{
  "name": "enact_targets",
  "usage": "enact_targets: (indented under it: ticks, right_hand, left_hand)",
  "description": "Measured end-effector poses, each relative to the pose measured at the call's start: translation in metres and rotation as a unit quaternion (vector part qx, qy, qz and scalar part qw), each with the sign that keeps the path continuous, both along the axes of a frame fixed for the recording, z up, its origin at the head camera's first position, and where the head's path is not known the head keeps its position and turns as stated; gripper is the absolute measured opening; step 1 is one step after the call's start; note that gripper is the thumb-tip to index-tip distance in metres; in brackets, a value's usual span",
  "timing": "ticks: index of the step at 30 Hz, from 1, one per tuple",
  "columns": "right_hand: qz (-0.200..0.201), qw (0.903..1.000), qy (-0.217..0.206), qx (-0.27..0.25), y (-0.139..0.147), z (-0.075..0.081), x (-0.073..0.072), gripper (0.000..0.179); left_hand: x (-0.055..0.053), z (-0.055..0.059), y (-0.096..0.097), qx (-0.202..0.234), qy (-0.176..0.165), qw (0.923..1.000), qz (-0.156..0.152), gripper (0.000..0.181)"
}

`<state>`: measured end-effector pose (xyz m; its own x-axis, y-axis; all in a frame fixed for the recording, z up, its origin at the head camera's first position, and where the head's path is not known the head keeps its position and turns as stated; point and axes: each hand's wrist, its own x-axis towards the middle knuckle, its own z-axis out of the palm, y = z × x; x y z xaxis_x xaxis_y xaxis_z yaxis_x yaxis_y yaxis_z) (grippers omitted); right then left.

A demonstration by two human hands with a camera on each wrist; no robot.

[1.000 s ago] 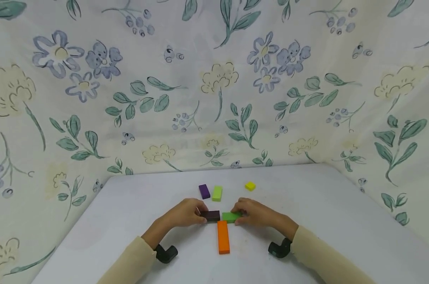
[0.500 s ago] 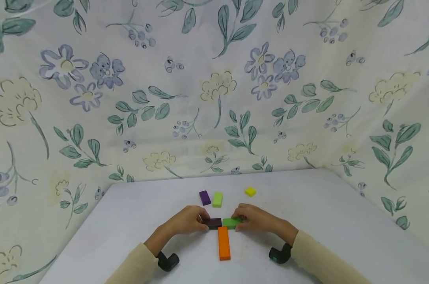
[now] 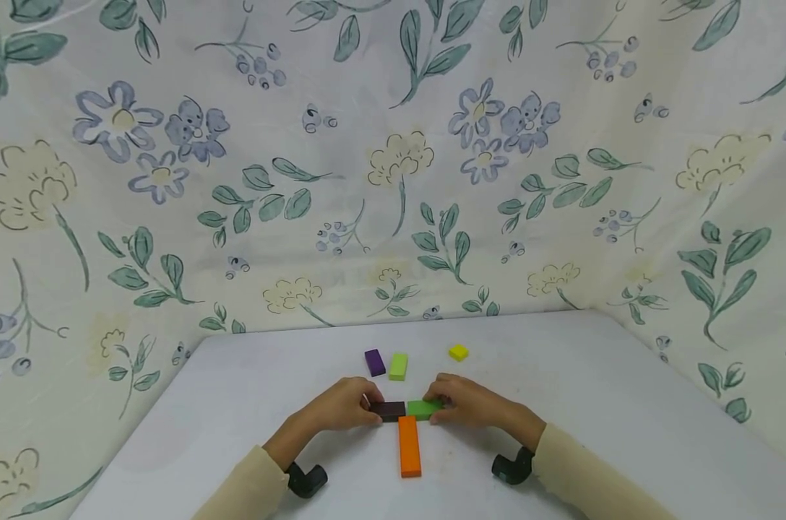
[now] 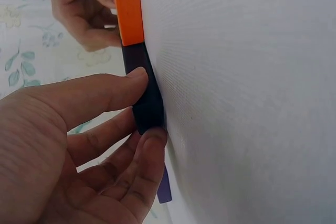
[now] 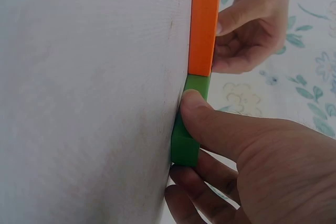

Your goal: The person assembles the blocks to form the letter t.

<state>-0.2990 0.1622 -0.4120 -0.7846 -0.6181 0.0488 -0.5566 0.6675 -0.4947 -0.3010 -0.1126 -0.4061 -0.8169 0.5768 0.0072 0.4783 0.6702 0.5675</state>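
Observation:
In the head view a dark, near-black block [image 3: 389,412] lies left of a green block [image 3: 422,410], their ends almost meeting. My left hand [image 3: 341,404] pinches the dark block at its outer end; the left wrist view shows the thumb [image 4: 137,80] along its side. On the other side, my right hand [image 3: 466,401] grips the green block between thumb and fingers, as the right wrist view also shows. A long orange block [image 3: 409,448] runs from their junction toward me, its far end up against both.
Farther back on the white table [image 3: 269,361] lie a purple block [image 3: 375,362], a lime block [image 3: 398,366] and a small yellow block [image 3: 459,352]. Floral cloth [image 3: 393,202] rises behind the table and along its sides. Dark devices [image 3: 307,480] sit at both wrists.
The head view has tilted slightly, so everything appears lower than a second ago. The gap between the dark and green blocks has narrowed a little; both hands keep their hold.

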Motion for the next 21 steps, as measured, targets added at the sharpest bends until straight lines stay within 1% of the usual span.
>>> enact_targets:
  ticks: [7,14,21]
  right_hand:
    - [0.004,1.0,0.005,-0.007,-0.001,-0.0003,0.0038,0.028]
    - [0.009,0.9999,0.009,-0.007,-0.0002,0.0,0.0026,0.027]
    - [0.013,0.9998,0.015,-0.008,0.0012,0.0014,0.0016,0.028]
  left_hand:
    - [0.0017,0.0008,-0.0004,-0.003,-0.002,1.0,0.0,0.025]
    - [0.0009,0.0001,-0.0009,-0.002,-0.003,1.0,-0.002,0.025]
    - [0.0001,0.0024,0.0,0.003,-0.006,1.0,-0.003,0.024]
